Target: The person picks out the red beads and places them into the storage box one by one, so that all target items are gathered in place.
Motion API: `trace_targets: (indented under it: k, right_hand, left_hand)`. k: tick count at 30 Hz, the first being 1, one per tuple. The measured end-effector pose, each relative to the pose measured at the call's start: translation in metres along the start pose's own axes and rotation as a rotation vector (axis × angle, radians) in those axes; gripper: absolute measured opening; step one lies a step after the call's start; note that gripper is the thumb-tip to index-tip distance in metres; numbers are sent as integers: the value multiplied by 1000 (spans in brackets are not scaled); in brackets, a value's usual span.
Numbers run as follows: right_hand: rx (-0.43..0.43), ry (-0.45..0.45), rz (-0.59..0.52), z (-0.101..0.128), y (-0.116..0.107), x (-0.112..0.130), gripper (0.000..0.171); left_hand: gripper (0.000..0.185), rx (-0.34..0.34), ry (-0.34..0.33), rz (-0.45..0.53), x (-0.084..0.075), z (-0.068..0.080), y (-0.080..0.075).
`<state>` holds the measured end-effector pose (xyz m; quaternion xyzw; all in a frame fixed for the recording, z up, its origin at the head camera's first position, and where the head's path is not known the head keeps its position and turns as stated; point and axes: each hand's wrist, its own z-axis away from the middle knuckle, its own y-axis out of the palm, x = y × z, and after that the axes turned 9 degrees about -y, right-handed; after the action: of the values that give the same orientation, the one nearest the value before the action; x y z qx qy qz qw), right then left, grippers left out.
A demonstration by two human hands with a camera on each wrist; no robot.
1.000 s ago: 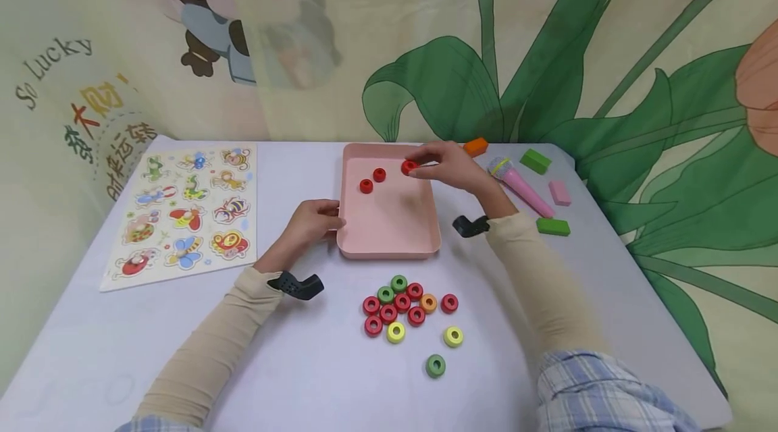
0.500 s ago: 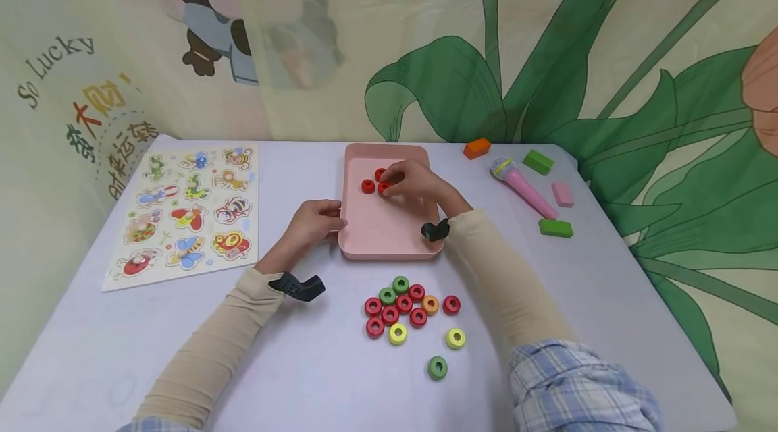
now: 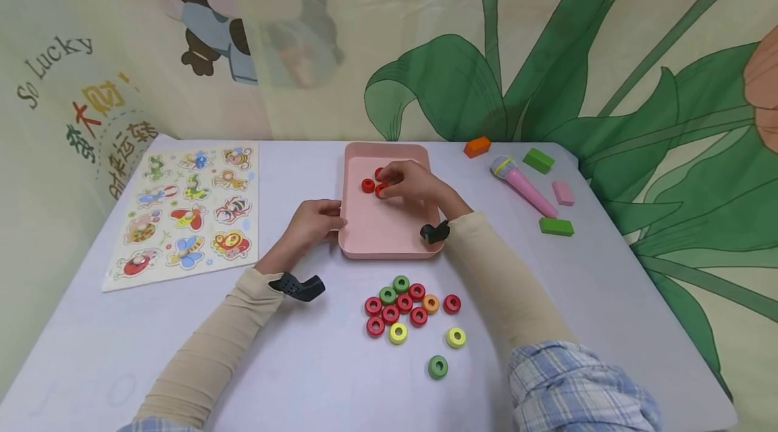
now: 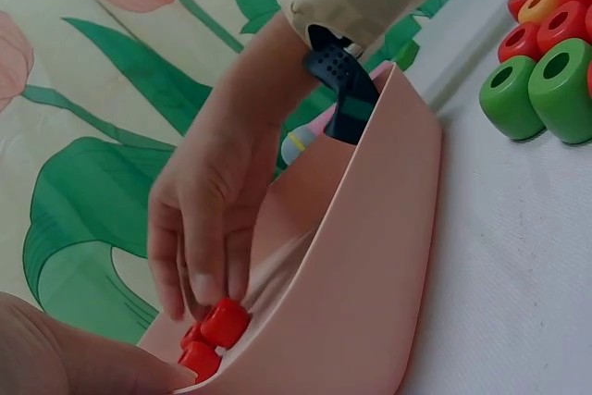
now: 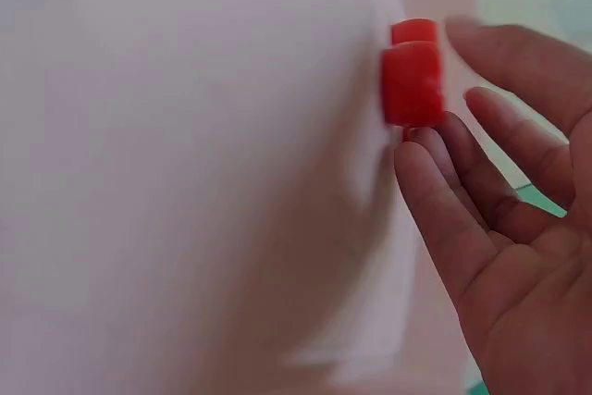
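My left hand (image 3: pixel 312 223) holds the left side wall of a pink tray (image 3: pixel 389 236), its thumb over the rim. Over the tray reaches my right hand (image 3: pixel 415 182), with thumb and fingers spread loosely around a red bead (image 5: pixel 413 85). In the right wrist view the thumb stands slightly off this bead, and the fingertips lie close to it; whether any touch it is hard to tell. Two more red beads sit beside it, one at the left (image 3: pixel 367 185) and one partly hidden behind the fingers (image 3: pixel 379 173).
Several red, green, yellow and orange beads (image 3: pixel 404 304) lie in front of the tray. An animal puzzle board (image 3: pixel 182 216) is at the left. On the right are a toy microphone (image 3: pixel 524 187), an orange block (image 3: pixel 477 147), green blocks (image 3: pixel 556 227) and a pink block (image 3: pixel 563 193).
My right hand has carried the red bead leftward from the tray's upper right to the other two. The bead then shifted slightly. My left hand has stayed on the tray.
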<state>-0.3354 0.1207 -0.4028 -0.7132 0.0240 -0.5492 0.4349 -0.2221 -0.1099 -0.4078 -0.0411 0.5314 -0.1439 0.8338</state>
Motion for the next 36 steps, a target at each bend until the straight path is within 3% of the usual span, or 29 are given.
trace_targets:
  k: [5, 8, 15, 20, 24, 30, 36]
  right_hand:
    - [-35, -80, 8, 16, -14, 8, 38]
    - [-49, -79, -9, 34, -20, 12, 41]
    - [17, -80, -75, 108, -22, 26, 43]
    - [133, -81, -91, 165, -11, 29, 42]
    - [158, -33, -110, 197, 0, 25, 42]
    - [174, 25, -156, 222, 14, 17, 37]
    - [167, 14, -113, 230, 24, 9, 28]
  left_hand:
    - [49, 0, 10, -5, 1, 0, 0]
    - [49, 7, 17, -8, 2, -1, 1]
    - [48, 3, 9, -7, -1, -1, 1]
    - [49, 12, 8, -7, -2, -1, -2]
    - [49, 13, 12, -4, -5, 0, -5]
    - [50, 23, 5, -11, -9, 0, -7]
    - [51, 35, -12, -10, -5, -2, -4]
